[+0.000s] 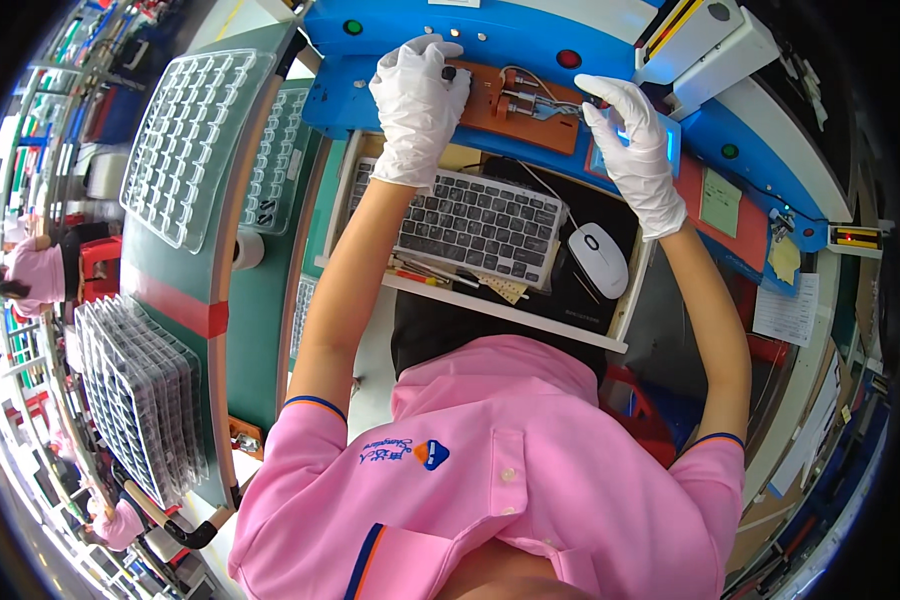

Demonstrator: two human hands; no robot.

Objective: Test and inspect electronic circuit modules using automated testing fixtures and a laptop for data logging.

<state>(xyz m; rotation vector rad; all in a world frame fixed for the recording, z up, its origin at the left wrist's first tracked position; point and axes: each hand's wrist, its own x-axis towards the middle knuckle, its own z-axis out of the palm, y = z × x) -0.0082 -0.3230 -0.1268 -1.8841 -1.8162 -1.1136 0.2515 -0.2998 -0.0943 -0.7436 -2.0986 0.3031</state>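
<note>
My left hand [417, 112], in a white glove, is closed at the left end of an orange-brown fixture plate [482, 103]. Its fingers curl around a small black round part [449, 73], mostly hidden by the glove. A metal clamp-like mechanism [530, 103] with a pale cable sits on the plate. On the fixture's right side, my right hand [634, 148], gloved in white too, is raised with thumb and forefinger apart, and nothing shows clearly between them. Partly behind this hand is a small lit screen [673, 145].
Below the blue machine [515, 45], a drawer holds a keyboard [480, 225], a white mouse [599, 260] and pens. The machine's face carries a green button [353, 27] and a red button [568, 59]. Clear plastic trays [195, 140] stand at left, with a tray stack [140, 395] nearer.
</note>
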